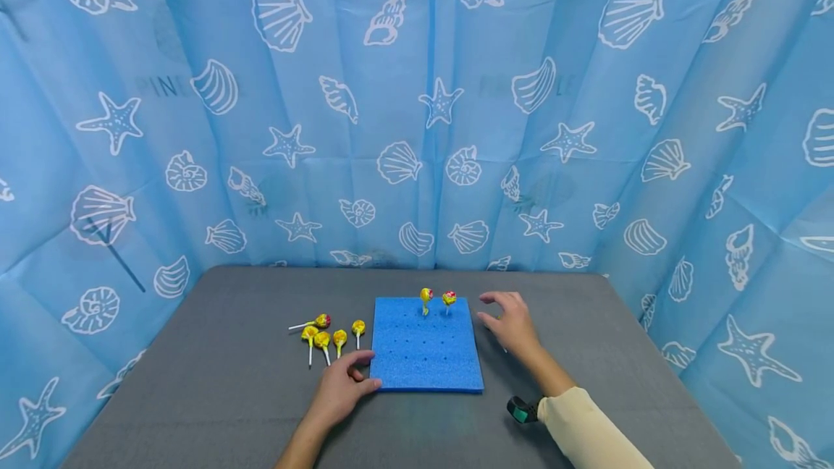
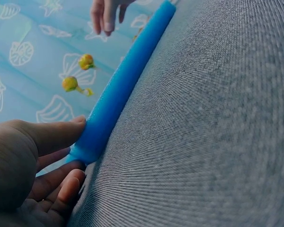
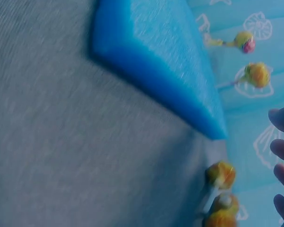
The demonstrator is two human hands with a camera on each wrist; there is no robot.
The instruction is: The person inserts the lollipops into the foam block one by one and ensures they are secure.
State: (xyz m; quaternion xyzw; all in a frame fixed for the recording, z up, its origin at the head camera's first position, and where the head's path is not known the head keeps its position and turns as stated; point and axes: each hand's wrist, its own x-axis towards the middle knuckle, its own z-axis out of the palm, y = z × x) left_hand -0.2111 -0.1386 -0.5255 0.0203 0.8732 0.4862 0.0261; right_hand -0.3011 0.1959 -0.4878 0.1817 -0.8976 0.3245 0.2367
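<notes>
A blue foam board (image 1: 423, 375) with rows of small holes lies on the table. Two yellow-wrapped lollipops stand upright along its back edge, one near the middle (image 1: 426, 295) and one further right (image 1: 449, 298). My left hand (image 1: 344, 386) grips the board's front left corner, with the thumb against the front edge in the left wrist view. To the right of the board, my right hand (image 1: 515, 326) hovers with fingers spread and nothing held. Beneath it lie more lollipops (image 3: 221, 174), mostly hidden by that hand in the head view.
Left of the board lie several loose lollipops (image 1: 322, 339) with white sticks, near my left hand. A dark band (image 1: 523, 410) is on my right wrist. Grey cloth covers the table (image 1: 247, 382); a blue shell-print curtain (image 1: 352, 129) hangs behind it and at both sides.
</notes>
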